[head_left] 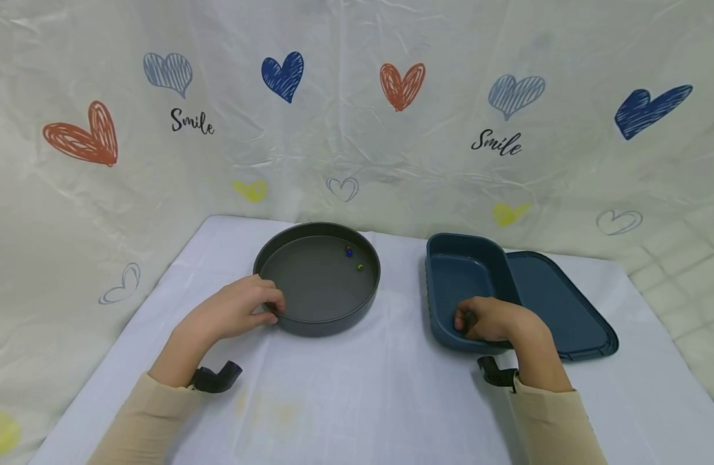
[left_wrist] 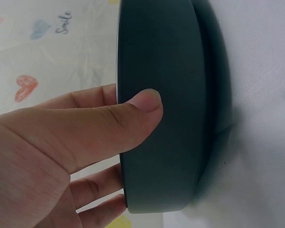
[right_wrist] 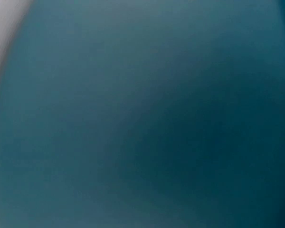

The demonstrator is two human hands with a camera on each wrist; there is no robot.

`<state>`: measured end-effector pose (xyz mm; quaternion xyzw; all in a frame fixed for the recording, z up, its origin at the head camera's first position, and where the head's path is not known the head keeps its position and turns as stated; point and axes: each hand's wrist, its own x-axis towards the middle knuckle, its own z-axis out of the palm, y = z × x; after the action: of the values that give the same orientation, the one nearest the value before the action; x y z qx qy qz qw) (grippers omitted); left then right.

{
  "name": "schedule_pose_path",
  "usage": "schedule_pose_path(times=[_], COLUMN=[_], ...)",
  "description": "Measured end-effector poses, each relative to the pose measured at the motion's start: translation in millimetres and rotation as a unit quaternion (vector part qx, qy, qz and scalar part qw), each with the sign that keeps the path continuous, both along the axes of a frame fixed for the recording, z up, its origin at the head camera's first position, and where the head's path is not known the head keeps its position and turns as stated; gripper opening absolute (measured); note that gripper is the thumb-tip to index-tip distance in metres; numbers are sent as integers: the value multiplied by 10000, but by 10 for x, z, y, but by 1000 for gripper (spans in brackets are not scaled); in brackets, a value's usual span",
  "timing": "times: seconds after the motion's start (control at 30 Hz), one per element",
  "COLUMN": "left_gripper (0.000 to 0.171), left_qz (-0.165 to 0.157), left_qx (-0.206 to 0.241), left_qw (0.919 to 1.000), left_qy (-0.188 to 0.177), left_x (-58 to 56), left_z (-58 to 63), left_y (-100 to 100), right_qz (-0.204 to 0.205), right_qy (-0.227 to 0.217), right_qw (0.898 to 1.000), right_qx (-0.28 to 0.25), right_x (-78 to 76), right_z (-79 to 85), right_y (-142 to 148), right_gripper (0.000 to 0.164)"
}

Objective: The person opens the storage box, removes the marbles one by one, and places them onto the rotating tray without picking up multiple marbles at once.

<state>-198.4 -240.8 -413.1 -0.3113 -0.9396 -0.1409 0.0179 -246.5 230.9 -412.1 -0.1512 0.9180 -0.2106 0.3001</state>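
Note:
A round dark grey pan [head_left: 307, 278] stands on the cloth, left of centre. My left hand [head_left: 241, 307] grips its near-left rim; in the left wrist view the thumb [left_wrist: 147, 102] lies on the outer wall, with fingers behind the rim. Toward the pan's far right lie a tiny red bead [head_left: 348, 247], a blue bead [head_left: 349, 253] and a yellow-green bead [head_left: 360, 267]. My right hand [head_left: 493, 318] reaches into the near end of a deep blue box [head_left: 461, 274], fingers bent downward. Whatever its fingertips hold is hidden. Only the blurred box wall [right_wrist: 109, 114] fills the right wrist view.
A flat blue lid [head_left: 560, 310] lies right of the box, partly behind it. White cloth [head_left: 334, 394] covers the table. Behind hangs a pale sheet [head_left: 345, 148] printed with hearts and "Smile". Black wrist mounts [head_left: 217, 378] sit by both sleeves.

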Motion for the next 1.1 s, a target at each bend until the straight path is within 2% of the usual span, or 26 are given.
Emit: schedule_pose_path(times=[0.67, 1.1], left_gripper=[25, 25], left_qz=[14, -12], left_qx=[42, 57], left_qw=[10000, 10000], left_qy=[15, 14], left_x=[-6, -27], left_z=[-16, -36], left_y=[-8, -20], right_qz=[201, 244], right_qy=[181, 105], right_qw=[9993, 9992], right_qx=[-250, -287], right_x=[-37, -35], right_z=[-1, -19], right_y=[-11, -19], right_gripper=[24, 24])
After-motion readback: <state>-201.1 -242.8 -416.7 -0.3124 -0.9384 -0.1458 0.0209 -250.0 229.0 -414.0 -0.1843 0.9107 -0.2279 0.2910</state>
